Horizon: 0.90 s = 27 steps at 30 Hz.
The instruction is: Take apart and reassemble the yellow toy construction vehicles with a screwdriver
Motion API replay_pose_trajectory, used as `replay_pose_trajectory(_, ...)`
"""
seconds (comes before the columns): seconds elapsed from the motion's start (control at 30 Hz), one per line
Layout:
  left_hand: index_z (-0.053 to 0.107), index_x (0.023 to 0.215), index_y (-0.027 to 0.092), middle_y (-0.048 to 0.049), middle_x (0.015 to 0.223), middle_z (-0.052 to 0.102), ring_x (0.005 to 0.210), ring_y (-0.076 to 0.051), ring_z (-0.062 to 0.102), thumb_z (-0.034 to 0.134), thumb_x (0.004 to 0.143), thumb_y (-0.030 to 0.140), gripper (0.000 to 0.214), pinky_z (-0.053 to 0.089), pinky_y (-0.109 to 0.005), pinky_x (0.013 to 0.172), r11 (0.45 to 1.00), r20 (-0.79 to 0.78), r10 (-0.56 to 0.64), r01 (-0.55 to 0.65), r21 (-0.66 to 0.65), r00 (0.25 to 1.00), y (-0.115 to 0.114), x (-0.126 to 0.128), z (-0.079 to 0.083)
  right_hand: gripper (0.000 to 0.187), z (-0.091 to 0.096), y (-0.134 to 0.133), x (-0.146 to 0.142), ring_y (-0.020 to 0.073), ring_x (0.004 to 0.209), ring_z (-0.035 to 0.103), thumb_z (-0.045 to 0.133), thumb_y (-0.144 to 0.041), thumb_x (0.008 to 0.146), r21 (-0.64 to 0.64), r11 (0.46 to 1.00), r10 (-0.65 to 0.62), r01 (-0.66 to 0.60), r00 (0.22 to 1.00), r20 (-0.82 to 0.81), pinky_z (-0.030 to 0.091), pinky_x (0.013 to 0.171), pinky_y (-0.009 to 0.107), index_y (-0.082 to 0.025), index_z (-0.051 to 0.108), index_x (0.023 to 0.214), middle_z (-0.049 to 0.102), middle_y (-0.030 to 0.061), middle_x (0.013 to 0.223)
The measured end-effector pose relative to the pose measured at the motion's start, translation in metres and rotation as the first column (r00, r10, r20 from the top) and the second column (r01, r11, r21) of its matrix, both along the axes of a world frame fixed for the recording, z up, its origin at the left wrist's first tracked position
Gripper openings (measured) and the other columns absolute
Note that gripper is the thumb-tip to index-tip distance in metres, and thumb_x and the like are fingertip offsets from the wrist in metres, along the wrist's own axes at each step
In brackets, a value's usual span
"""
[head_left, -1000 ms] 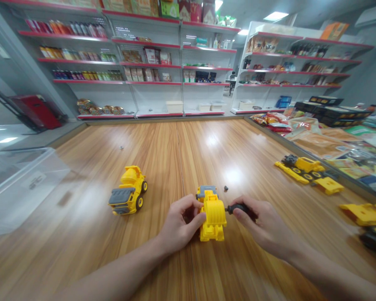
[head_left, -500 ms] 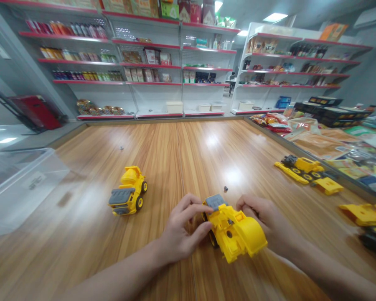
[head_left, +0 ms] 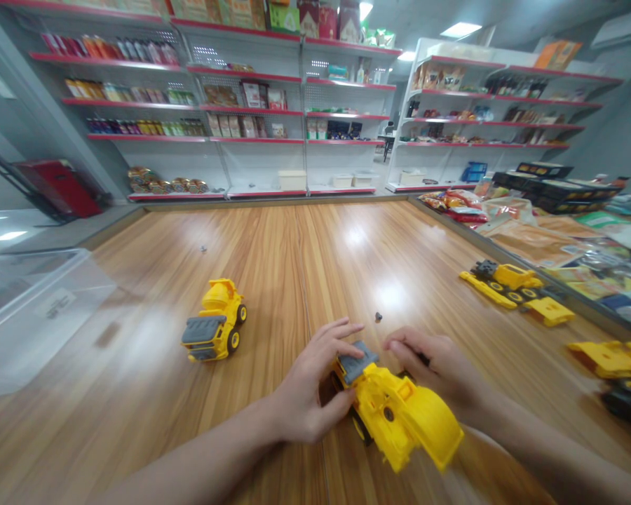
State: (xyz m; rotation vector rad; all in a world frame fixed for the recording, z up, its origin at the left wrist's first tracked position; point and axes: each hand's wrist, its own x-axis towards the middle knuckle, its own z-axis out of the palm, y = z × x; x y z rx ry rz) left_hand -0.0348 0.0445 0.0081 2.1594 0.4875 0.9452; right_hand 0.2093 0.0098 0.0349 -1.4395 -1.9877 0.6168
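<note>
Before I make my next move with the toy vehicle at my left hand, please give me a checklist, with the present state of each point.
1. Left hand on the toy vehicle: ok, it touches the grey part.
2. Grip of the right hand: cannot tell; it is curled, only a dark sliver shows.
3. All its wheels on the table: cannot tell, most are hidden.
4. Small dark piece in sight: ok, touching neither hand.
5. Mixer truck apart from hands: ok, upright on the left.
</note>
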Motion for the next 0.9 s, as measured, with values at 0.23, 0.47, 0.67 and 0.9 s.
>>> replay_pose_trajectory(0.23,0.047,0.117,0.02,-0.0142,0.128,0.053,0.122,-0.029,0.05,0.061,0.067,0.004,0.054,0.039,-0.051,0.107,0.979,0.081,-0.185,0.191,-0.075,0.979,-0.003,0.002,0.003,0.026,0.019,-0.008,0.009,0.0135,0.062,0.052,0.056,-0.043,0.09,0.024,0.991,0.137,-0.135,0.972,-0.19,0.04,0.057,0.024,-0.02,0.067,0.091,0.06,0.0005,0.072)
replay_pose_trajectory(0.47,0.038,0.136,0.019,-0.0151,0.12,0.053,0.108,-0.028,0.054,0.068,0.072,0.018,0.071,0.048,-0.044,0.095,0.94,-0.019,-0.339,0.338,-0.036,0.941,-0.002,0.005,0.008,0.037,0.029,-0.018,-0.009,0.0177,0.081,0.06,0.07,-0.041,0.081,-0.055,0.821,0.542,-0.569,0.805,-0.24,0.045,0.073,0.028,-0.021,0.066,0.112,0.066,0.0043,0.091)
replay_pose_trajectory(0.67,0.043,0.131,0.019,-0.0138,0.113,0.055,0.099,-0.026,0.055,0.071,0.075,0.028,0.063,0.049,-0.04,0.088,0.967,-0.064,-0.254,0.252,-0.039,0.965,-0.002,0.006,0.006,0.02,0.02,-0.018,-0.011,0.0123,0.059,0.05,0.065,-0.037,0.086,-0.02,0.9,0.43,-0.434,0.896,-0.11,0.039,0.056,0.026,-0.018,0.064,0.078,0.057,-0.0006,0.068)
replay_pose_trajectory(0.9,0.046,0.13,0.019,-0.0138,0.115,0.055,0.103,-0.027,0.055,0.073,0.075,0.025,0.061,0.048,-0.042,0.092,0.984,-0.045,-0.167,0.163,-0.076,0.985,-0.004,0.007,0.006,0.022,0.022,-0.022,-0.014,0.0142,0.058,0.052,0.064,-0.036,0.087,-0.019,0.972,0.231,-0.234,0.969,-0.089,0.043,0.055,0.028,-0.021,0.056,0.072,0.053,-0.0008,0.066)
